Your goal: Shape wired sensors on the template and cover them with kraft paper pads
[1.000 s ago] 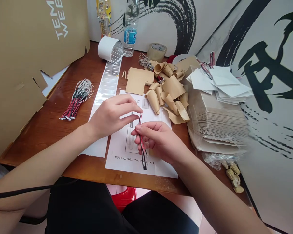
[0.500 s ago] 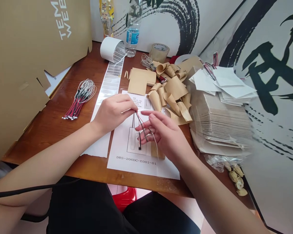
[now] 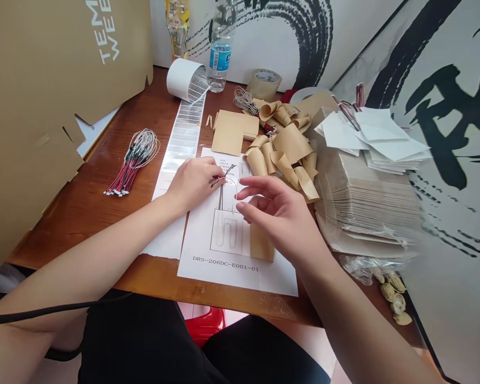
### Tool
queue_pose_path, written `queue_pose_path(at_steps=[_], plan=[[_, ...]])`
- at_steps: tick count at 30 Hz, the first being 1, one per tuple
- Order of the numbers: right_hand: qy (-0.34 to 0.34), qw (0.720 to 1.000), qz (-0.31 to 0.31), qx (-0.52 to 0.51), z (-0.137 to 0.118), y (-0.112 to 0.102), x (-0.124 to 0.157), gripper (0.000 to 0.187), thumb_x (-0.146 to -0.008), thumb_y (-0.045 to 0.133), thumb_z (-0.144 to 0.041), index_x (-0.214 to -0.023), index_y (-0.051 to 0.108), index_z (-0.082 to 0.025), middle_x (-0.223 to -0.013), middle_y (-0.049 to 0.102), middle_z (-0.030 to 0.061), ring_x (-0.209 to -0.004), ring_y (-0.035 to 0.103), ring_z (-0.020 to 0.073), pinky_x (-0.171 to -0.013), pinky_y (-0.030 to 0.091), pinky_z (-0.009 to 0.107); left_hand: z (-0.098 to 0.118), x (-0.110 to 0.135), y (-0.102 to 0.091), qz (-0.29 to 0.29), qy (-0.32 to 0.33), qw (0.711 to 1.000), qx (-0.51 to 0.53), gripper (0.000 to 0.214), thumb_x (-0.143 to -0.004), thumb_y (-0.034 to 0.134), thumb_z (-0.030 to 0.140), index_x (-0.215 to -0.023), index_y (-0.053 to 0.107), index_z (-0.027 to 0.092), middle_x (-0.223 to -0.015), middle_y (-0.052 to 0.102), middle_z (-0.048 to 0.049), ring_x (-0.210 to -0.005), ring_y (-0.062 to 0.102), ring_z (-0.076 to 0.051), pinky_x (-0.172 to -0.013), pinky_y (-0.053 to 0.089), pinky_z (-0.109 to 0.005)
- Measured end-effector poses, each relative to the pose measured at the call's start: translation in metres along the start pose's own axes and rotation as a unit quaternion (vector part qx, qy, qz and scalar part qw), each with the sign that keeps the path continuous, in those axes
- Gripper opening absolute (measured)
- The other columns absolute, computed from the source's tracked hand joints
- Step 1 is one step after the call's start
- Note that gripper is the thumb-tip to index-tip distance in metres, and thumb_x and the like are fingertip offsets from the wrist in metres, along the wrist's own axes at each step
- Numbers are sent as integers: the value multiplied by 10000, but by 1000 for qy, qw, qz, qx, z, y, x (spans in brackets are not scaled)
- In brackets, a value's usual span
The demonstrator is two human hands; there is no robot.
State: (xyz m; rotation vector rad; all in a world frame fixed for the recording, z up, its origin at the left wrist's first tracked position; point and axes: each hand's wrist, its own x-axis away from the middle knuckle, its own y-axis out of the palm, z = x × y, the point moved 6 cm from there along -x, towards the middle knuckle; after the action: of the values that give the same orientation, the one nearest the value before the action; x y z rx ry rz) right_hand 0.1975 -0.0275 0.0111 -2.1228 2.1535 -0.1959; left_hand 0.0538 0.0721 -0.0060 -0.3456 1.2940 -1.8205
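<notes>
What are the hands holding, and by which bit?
The left hand pinches thin wires at its fingertips, but the fingers hide which part of the wires. The right hand holds nothing.

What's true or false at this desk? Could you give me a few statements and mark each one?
1. The left hand holds a thin wire over a printed sheet. True.
2. The right hand holds the wire too. False: it is open, with its fingers spread, and holds nothing.
3. The code printed on the sheet reads DRS-206DC-E001-01. True.
4. The bundle of red and black wires lies on the printed sheet. False: it lies on the wooden desk, left of the label strip.
</notes>
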Motion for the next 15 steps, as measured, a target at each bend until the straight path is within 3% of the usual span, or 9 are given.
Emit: queue_pose_path(at_steps=[7,15], plan=[[-57,994,36,87,-3,-2,1,250,-848,728,-314,-1078,696,-220,-935,719,12,-673,618,126,-649,516,319,4,2,-1,-23,20,998,-63,231,-920,630,250,-1023,831,207,-915,721,-64,-884,673,-234,-875,469,-415],[-200,949,21,243,-17,6,6,146,-887,704,-223,-1032,696,-212,-981,712,31,-694,633,137,-619,519,303,-2,1,-2,-44,-13,999,-19,249,-896,622,241,-1033,824,191,-940,728,-65,-945,674,-234,-914,471,-409]])
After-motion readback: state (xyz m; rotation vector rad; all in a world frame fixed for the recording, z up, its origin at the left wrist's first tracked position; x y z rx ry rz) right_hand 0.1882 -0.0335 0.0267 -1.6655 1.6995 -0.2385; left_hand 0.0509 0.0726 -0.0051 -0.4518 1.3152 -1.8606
